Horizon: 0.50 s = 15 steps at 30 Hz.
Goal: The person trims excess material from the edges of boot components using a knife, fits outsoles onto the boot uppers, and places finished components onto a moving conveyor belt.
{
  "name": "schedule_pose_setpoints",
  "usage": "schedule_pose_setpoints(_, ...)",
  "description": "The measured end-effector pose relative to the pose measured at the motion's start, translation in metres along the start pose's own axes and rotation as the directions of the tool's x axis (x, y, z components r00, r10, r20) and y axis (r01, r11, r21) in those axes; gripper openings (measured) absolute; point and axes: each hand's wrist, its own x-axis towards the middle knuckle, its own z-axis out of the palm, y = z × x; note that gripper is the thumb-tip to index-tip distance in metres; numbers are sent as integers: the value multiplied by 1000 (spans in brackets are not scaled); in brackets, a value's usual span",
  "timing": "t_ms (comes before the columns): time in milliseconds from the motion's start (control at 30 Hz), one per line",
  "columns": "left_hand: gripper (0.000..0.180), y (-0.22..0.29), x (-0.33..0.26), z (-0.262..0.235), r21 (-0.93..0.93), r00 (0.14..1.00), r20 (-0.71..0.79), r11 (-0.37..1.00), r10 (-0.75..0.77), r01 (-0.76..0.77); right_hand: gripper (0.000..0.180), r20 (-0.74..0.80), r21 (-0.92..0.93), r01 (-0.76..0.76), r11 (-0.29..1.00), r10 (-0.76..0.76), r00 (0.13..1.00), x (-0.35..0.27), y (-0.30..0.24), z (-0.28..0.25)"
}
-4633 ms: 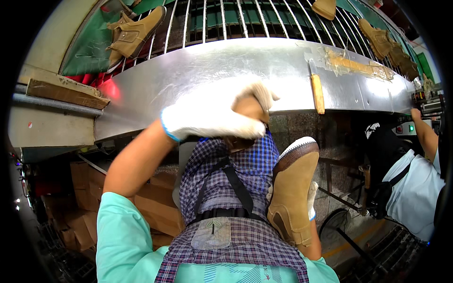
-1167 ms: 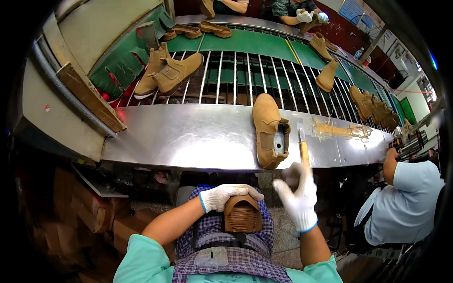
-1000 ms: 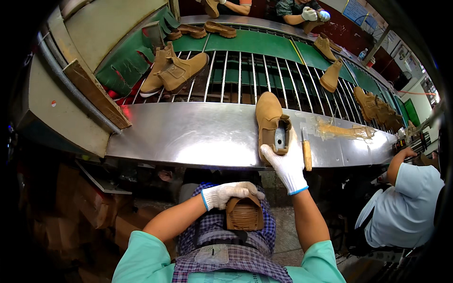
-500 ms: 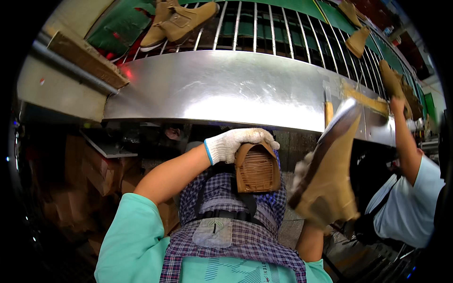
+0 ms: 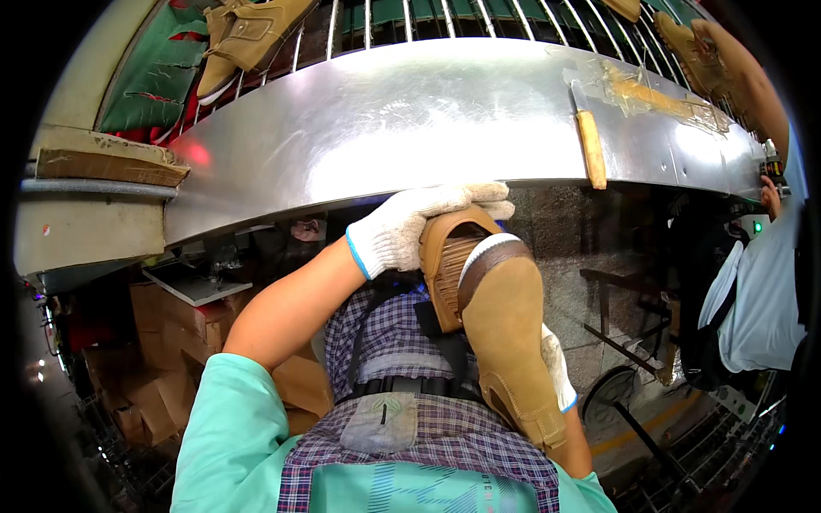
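Observation:
My left hand (image 5: 406,224), in a white knit glove with a blue cuff, is closed over the top of a brown block with a ribbed face (image 5: 443,278) in front of my apron. The block's exact kind is unclear. My right hand (image 5: 558,368), also gloved, holds a tan suede ankle boot (image 5: 511,329) from its right side. Its fingers are mostly hidden behind the boot. The boot's toe points up and away from me, with a white and dark brown edge around it. That toe end overlaps the block's right side; whether they touch, I cannot tell.
Beyond my hands runs a shiny metal ledge (image 5: 376,120). A wooden-handled knife (image 5: 590,150) lies on it. Tan boots (image 5: 252,38) rest on metal rollers (image 5: 449,17) behind. A co-worker's arm (image 5: 748,77) reaches a boot at far right. Cardboard boxes (image 5: 171,329) stand at lower left.
The boot has swung left from beside me to the ribbed block, toe up. The block has tilted in my left hand. My view has shifted, and the knife shows more fully.

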Motion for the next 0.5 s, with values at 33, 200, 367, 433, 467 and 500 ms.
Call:
schedule_pose_setpoints(33,71,1,-1,-1,17,1000,3,1000,-4,4,83,-47,-11,7,1000,-8,999,-3,8,2)
schedule_pose_setpoints(200,74,0,-1,-1,70,1000,-13,998,12,-11,87,12,-76,-3,997,4,1000,-2,10,0)
schedule_pose_setpoints(367,80,0,0,4,113,1000,-9,993,28,-27,95,-31,-134,-34,990,30,999,-3,4,8)
schedule_pose_setpoints(433,80,2,-1,7,141,999,0,989,34,-34,97,-4,-144,-8,990,8,1000,-3,3,8)
schedule_pose_setpoints(467,81,2,-1,8,153,999,6,988,35,-36,78,-38,-105,3,994,-7,999,-3,7,5)
schedule_pose_setpoints(500,81,1,0,7,152,999,13,988,30,-32,60,-73,-67,16,998,-21,997,0,14,2)
